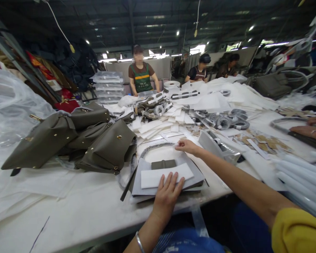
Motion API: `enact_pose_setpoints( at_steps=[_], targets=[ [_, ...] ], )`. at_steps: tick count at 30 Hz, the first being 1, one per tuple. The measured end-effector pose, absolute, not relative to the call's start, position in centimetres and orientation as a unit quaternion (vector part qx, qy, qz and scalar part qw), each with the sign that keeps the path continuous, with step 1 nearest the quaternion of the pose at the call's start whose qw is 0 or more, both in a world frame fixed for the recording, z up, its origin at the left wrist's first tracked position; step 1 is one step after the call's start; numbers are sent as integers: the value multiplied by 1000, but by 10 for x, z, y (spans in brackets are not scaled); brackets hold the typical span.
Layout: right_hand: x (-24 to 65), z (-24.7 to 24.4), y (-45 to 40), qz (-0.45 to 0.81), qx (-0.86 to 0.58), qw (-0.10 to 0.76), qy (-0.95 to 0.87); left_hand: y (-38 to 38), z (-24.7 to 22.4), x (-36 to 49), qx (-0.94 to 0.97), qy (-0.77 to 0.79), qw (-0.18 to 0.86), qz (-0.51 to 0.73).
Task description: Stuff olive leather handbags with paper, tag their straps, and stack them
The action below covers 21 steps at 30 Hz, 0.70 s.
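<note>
In front of me a dark olive handbag [199, 185] lies flat, mostly covered by a grey sheet [144, 167]. Across the sheet rests a strip of white foam [149, 179]. My left hand [168, 195] lies on the foam with its fingers stretched out. An olive strap piece [163, 164] shows just above the strip. Beyond it arches the bag's handle [154, 147], wrapped in clear plastic. At the right end of that arch, my right hand [188, 146] has thumb and fingers pinched on the handle.
Several olive bags [102, 147] are heaped to the left. White foam pieces [158, 126] and wrapped coils [223, 122] are piled beyond. A grey-white wrapped piece [218, 146] stands at the right. Another person's hands [310, 131] work at the right edge; a person [143, 77] stands opposite.
</note>
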State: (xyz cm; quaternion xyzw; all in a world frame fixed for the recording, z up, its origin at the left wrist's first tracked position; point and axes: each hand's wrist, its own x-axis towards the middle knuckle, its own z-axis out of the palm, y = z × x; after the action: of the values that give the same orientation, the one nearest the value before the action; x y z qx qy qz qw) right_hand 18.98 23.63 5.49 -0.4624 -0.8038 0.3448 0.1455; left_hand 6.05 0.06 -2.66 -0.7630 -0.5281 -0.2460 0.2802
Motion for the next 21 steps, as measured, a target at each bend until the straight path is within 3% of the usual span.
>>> enact_pose_setpoints(
  at_steps=[8, 14, 21],
  targets=[
    [235, 68, 176, 390, -327, 266, -819, 1, -18, 56, -782, -536, 238, -209],
    [270, 50, 137, 242, -241, 250, -906, 5, -13, 54, -789, -554, 195, -184],
    [283, 26, 100, 117, -147, 313, -931, 5, -4, 56, -789, -576, 132, -169]
  ],
)
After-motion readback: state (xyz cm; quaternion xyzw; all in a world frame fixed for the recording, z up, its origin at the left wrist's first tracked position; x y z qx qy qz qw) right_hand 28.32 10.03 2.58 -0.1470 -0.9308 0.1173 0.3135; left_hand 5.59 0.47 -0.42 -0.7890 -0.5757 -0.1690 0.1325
